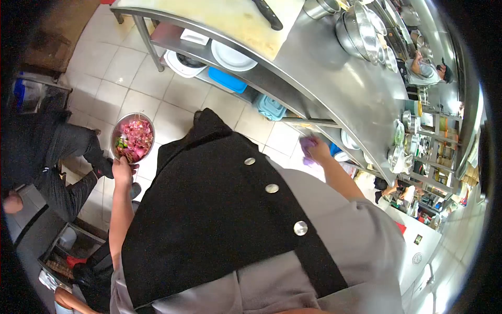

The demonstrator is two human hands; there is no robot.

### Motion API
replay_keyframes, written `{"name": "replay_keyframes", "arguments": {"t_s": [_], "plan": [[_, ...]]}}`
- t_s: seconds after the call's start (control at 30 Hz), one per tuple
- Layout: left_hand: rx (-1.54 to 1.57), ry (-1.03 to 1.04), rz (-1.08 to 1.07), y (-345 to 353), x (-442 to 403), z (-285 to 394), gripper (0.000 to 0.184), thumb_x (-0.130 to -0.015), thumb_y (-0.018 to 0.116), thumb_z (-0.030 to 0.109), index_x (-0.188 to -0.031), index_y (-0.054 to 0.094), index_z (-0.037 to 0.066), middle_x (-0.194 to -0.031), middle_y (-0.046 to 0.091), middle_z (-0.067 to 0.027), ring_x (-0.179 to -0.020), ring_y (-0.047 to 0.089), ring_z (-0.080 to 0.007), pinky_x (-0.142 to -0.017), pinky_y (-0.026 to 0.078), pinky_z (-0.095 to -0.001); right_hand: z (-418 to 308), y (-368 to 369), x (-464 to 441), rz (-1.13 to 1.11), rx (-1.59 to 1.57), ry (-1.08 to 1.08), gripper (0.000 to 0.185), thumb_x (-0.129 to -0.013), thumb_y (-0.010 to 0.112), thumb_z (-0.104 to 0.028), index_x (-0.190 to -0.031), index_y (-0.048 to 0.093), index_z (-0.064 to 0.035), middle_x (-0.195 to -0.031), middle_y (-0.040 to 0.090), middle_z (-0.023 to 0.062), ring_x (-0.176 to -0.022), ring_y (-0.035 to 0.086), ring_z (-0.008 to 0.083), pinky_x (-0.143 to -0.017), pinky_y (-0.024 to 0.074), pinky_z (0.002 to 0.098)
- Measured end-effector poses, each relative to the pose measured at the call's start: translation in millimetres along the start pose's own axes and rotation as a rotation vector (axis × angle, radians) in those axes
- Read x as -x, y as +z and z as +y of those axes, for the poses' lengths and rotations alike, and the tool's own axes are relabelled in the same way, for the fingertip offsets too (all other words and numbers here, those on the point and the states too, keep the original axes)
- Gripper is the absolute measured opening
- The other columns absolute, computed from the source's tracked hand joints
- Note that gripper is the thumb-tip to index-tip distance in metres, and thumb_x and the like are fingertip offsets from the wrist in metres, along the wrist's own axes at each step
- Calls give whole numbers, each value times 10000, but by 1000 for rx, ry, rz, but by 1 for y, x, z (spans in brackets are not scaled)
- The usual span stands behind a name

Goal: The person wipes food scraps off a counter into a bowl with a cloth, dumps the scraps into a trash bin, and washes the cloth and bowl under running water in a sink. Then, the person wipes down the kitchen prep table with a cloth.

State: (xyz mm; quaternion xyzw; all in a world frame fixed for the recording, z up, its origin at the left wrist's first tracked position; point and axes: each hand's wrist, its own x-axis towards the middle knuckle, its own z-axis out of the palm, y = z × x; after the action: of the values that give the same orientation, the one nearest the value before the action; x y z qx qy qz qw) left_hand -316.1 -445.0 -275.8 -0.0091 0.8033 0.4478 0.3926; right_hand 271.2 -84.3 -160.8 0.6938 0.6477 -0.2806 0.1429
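Metal bowl (113, 140) of chopped pink food (137, 135) is at left in the frame, its edge gripped by the fingers of the left hand (123, 169), while right of centre a purple bundle (307, 142) is held in the fingers of the right hand (319, 152).

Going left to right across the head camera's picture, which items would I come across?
Metal bowl of chopped food in the left hand → bright blue item → light-blue plastic container → blurred purple thing in the right hand → large metal bowls.
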Motion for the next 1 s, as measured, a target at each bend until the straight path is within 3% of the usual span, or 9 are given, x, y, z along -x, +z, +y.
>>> {"name": "replay_keyframes", "arguments": {"t_s": [0.1, 0.17, 0.43, 0.53, 0.57, 0.63, 0.67, 0.77, 1.0], "plan": [[-33, 32, -16, 0, 6, 17, 326, -957, 403, 207, -1167, 509, -19, -922, 675, -139, -657, 700, -210, -483, 512, -300, 17, 45, -105, 192, -104, 69, 624, -762, 668, -312, -1329, 556, -77, -1218, 645, 226, -1091, 647, 358, -922, 528, 407], [-58, -3, -3, 3, 30, 44, 343, -964, 412, 210, -1226, 509, 11, -965, 662, -111, -668, 668, -173, -512, 508, -283, 7, 37, -168, 148, 133, -5, 404, -849, 528, -319, -1185, 627, -118, -1027, 680, 146, -939, 661, 272, -839, 521, 421], [-232, 72, 49, -3, 52, 46, 311, -1004, 486, 336, -1137, 537, 60, -948, 630, -65, -734, 609, -153, -605, 518, -307, -56, 97, -295, 333, 144, -141, 381, -949, 433, -334, -1177, 586, -70, -1101, 650, 197, -1089, 605, 328, -947, 462, 462], [-227, 33, 21, -10, 41, 27, 296, -1018, 465, 347, -1056, 516, 58, -893, 589, -56, -745, 601, -160, -583, 542, -337, -49, 199, -297, 618, 60, -490, 385, -987, 397, -340, -1173, 571, -52, -1128, 639, 216, -1146, 584, 349, -987, 440, 478], [-163, 15, 35, -5, 39, 28, 283, -1015, 474, 335, -1063, 505, 58, -885, 586, -61, -722, 600, -166, -568, 547, -349, -84, 181, -248, 532, 189, -610, 399, -960, 491, -314, -1247, 547, -44, -1194, 608, 230, -1146, 550, 378, -996, 426, 462], [-116, 4, 87, 9, 21, 42, 240, -1000, 446, 231, -1105, 510, 25, -891, 624, -95, -671, 617, -201, -554, 547, -345, -153, 147, -181, -154, 160, -826, 328, -864, 595, -147, -1185, 656, -110, -1128, 637, 204, -1022, 611, 369, -893, 491, 436], [-184, 8, 62, 5, 5, 39, 261, -985, 426, 187, -1146, 511, 0, -915, 641, -121, -691, 652, -227, -568, 564, -351, -174, 140, -149, -293, 34, -687, 270, -884, 619, -232, -1139, 697, -187, -1121, 676, 157, -1087, 612, 350, -944, 480, 459], [-38, 13, 96, 24, 21, 95, 308, -957, 399, 156, -1180, 522, -17, -925, 660, -135, -678, 678, -212, -546, 579, -335, -208, 138, -112, -636, -551, -800, 301, -842, 608, -8, -1126, 674, -82, -1209, 639, 149, -1172, 600, 298, -1024, 458, 400], [77, 37, 143, -1, -20, 120, 336, -969, 365, 171, -1233, 459, -15, -894, 678, -153, -608, 690, -209, -490, 529, -307, -420, 46, -30, -631, -253, -1254, 356, -757, 624, -24, -1106, 662, -90, -1122, 615, 157, -1098, 587, 330, -952, 480, 385]]}}
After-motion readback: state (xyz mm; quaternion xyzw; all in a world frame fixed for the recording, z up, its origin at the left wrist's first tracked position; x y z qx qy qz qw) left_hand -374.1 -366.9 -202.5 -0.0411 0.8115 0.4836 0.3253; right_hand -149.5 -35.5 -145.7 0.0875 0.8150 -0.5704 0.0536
